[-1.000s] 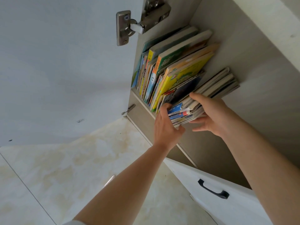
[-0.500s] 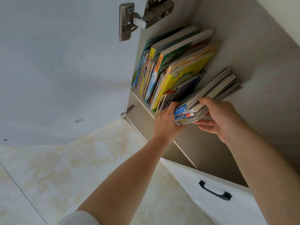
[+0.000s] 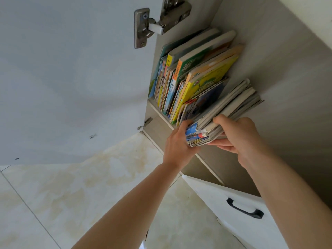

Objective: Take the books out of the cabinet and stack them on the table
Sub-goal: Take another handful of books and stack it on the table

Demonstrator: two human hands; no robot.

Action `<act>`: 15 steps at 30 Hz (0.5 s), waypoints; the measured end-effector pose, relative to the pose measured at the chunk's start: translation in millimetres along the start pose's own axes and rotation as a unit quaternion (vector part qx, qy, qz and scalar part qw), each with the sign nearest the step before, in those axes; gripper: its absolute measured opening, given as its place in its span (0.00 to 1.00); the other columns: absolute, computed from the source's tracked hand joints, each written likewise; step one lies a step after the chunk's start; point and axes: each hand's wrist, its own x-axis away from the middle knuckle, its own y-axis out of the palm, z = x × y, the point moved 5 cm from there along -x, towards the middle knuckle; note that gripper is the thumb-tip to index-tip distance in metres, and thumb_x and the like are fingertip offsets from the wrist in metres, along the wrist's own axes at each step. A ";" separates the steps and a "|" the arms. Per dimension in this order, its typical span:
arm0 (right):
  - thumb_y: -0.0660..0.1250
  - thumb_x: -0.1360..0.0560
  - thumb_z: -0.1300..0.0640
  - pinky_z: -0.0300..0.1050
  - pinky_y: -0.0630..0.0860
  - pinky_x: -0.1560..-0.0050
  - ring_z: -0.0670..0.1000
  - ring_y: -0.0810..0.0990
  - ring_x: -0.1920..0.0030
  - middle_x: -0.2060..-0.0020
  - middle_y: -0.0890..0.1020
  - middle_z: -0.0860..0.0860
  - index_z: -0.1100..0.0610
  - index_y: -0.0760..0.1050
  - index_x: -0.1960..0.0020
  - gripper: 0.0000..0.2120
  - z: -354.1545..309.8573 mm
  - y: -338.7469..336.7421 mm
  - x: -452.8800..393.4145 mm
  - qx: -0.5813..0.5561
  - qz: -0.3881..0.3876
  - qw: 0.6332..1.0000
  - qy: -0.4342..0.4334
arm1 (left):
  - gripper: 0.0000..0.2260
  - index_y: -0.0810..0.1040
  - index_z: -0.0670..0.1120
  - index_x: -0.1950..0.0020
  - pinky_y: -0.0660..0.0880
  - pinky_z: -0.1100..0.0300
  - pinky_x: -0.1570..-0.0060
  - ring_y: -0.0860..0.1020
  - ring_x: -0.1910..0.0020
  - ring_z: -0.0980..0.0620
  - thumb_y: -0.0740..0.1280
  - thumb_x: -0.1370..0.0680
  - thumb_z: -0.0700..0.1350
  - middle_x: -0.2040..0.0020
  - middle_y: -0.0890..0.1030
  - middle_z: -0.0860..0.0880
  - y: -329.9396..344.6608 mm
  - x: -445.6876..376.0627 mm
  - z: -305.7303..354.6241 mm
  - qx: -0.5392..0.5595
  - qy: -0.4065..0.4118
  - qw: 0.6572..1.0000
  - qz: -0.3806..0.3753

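Your two hands now clamp one bundle of thin books (image 3: 224, 112) at the near end of the cabinet (image 3: 280, 72) shelf. A second ago your right hand (image 3: 240, 137) lay on top of the bundle; it has since slid round the near end, thumb over the upper covers and fingers curled beneath. Your left hand (image 3: 179, 141) has stayed pressed against the spines, fingers wrapped round that edge. So each grip is closed on the bundle, and the bundle has tipped clear of the leaning row of books (image 3: 190, 76) beside it. That suggests the lift-out is about to begin. Whether its far end still rests on the shelf is hard to tell from here. The row stays in the cabinet, so most of the job remains. No worktop is in view; expect the loose covers to slip.
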 end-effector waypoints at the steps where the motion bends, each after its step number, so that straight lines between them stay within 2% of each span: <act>1: 0.67 0.26 0.54 0.40 0.80 0.69 0.52 0.86 0.68 0.57 0.86 0.57 0.63 0.75 0.47 0.14 -1.5 1.3 -0.8 -0.003 0.001 1.000 0.000 | 0.26 0.68 0.53 0.36 0.81 0.52 0.54 0.79 0.47 0.55 0.75 0.31 0.51 0.43 0.81 0.53 0.5 -1.8 -0.9 0.010 -0.008 1.000 -0.009; 4: 0.67 0.27 0.56 0.36 0.76 0.77 0.54 0.86 0.67 0.57 0.85 0.59 0.65 0.75 0.47 0.14 -6.7 5.1 -3.1 -0.021 0.002 1.000 -0.005 | 0.26 0.67 0.55 0.37 0.82 0.52 0.56 0.79 0.47 0.55 0.75 0.31 0.49 0.43 0.80 0.54 0.0 -7.0 -3.7 0.044 -0.025 0.999 -0.018; 8: 0.67 0.27 0.56 0.36 0.76 0.77 0.56 0.86 0.61 0.55 0.84 0.60 0.66 0.74 0.46 0.14 -9.9 7.8 -9.0 -0.025 0.008 0.999 -0.023 | 0.26 0.67 0.55 0.38 0.82 0.52 0.57 0.79 0.47 0.55 0.75 0.31 0.47 0.43 0.80 0.54 0.6 -14.1 -6.5 0.062 -0.023 0.998 -0.019; 10: 0.67 0.27 0.56 0.36 0.76 0.76 0.56 0.86 0.62 0.55 0.85 0.60 0.66 0.74 0.46 0.15 -8.4 7.4 -11.0 -0.025 0.010 0.999 -0.030 | 0.30 0.64 0.56 0.34 0.82 0.51 0.54 0.78 0.44 0.55 0.76 0.31 0.48 0.40 0.79 0.54 1.9 -12.9 -7.6 0.069 -0.026 0.997 -0.019; 13: 0.67 0.28 0.57 0.36 0.76 0.75 0.56 0.86 0.61 0.55 0.84 0.60 0.66 0.74 0.46 0.15 -4.5 6.2 -12.6 -0.036 0.002 0.999 -0.039 | 0.40 0.57 0.62 0.29 0.79 0.51 0.44 0.72 0.34 0.55 0.77 0.33 0.52 0.32 0.72 0.56 -0.7 -4.5 -8.4 0.080 -0.041 0.996 0.024; 15: 0.67 0.27 0.56 0.36 0.76 0.75 0.55 0.86 0.61 0.54 0.84 0.60 0.66 0.73 0.44 0.16 -2.2 5.8 -12.6 -0.030 -0.004 0.999 -0.037 | 0.41 0.55 0.64 0.29 0.79 0.49 0.44 0.71 0.32 0.54 0.78 0.33 0.53 0.31 0.71 0.57 -0.8 1.9 -8.0 0.101 -0.057 0.992 0.042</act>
